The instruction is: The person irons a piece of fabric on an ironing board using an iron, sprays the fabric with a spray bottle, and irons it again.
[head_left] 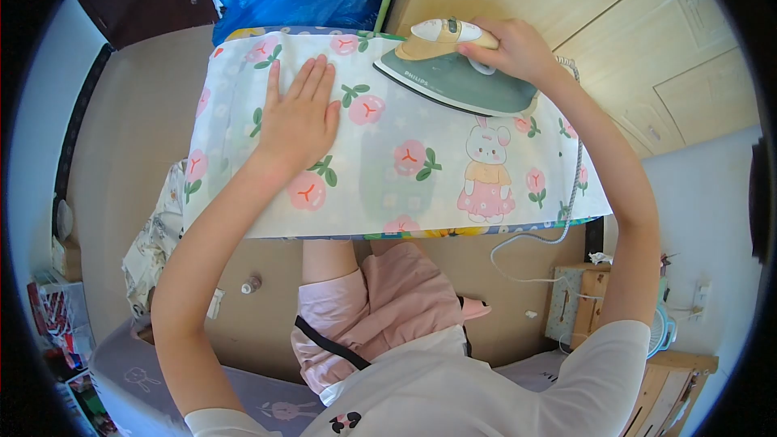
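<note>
A white cloth [340,170] printed with pink fruits, green leaves and a rabbit in a dress lies spread over an ironing board [461,232], whose patterned cover shows along the near edge. My left hand [301,117] rests flat on the cloth's left part, fingers stretched toward the far edge. In my right hand [518,48] is the handle of a green and white iron [461,77], held at the far right of the cloth, tip pointing left. Its soleplate faces down on the cloth. The iron's cord [576,170] hangs down past my right forearm.
Pale wooden cabinets [647,57] stand close behind the iron. A blue plastic-covered rack [299,4] is beyond the board. On the floor are a small bottle [251,284] and a crumpled cloth [162,235]. The cord trails toward a wooden box [591,299] at lower right.
</note>
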A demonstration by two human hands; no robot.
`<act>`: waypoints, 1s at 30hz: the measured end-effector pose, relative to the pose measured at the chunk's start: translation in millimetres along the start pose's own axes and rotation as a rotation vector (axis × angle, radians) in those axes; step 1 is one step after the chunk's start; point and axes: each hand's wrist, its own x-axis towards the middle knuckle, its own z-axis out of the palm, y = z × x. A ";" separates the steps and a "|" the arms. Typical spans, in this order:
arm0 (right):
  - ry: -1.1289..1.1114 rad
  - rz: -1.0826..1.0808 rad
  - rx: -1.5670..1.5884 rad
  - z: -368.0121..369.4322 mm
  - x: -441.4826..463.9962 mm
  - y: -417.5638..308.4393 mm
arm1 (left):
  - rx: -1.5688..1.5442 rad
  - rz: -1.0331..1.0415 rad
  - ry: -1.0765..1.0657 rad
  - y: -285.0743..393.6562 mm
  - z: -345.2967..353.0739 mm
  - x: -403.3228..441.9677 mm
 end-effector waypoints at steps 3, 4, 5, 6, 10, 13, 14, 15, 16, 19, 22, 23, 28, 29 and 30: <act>-0.005 0.062 -0.009 -1.5 1.6 -4.4 | -0.004 -0.001 -0.003 -0.3 0.9 -0.3; -0.005 0.064 -0.007 -2.3 2.1 -5.8 | -0.007 0.007 0.044 -0.4 2.8 -0.3; -0.016 0.084 -0.001 -3.2 2.5 -7.1 | -0.011 0.015 0.092 -0.3 3.0 0.0; -0.026 0.104 0.004 -3.8 2.8 -7.8 | -0.011 0.017 0.091 -0.4 3.0 0.0; -0.036 0.119 -0.030 -3.5 3.7 -6.6 | 0.010 0.017 0.095 0.1 2.6 -0.2; -0.031 0.161 -0.033 -4.2 3.7 -10.4 | 0.021 0.020 0.097 0.9 1.6 -0.3; -0.030 0.185 -0.032 -4.4 4.7 -11.4 | 0.031 0.018 0.096 0.9 1.2 0.2; -0.028 0.206 -0.031 -4.6 5.3 -11.4 | 0.030 0.021 0.095 1.0 1.1 0.7; -0.027 0.208 -0.030 -4.6 5.6 -10.4 | 0.018 0.026 0.090 0.7 1.0 1.0; -0.025 0.194 -0.036 -2.8 6.3 -9.7 | 0.068 0.061 0.039 -1.2 -12.2 6.7; -0.022 0.198 -0.074 -2.4 8.1 -9.2 | 0.039 0.097 0.000 7.3 -36.3 7.8; -0.033 0.201 -0.065 -2.9 7.6 -9.3 | -0.051 0.109 0.006 14.2 -44.2 3.7; -0.037 0.228 -0.037 -3.2 6.8 -11.4 | -0.240 0.157 -0.161 51.2 -76.3 -46.3; -0.057 0.215 -0.062 -4.6 7.8 -12.5 | -0.273 0.135 -0.200 56.5 -79.8 -54.2; -0.075 0.210 -0.098 -7.5 7.1 -11.3 | -0.313 0.124 -0.231 63.6 -81.3 -59.6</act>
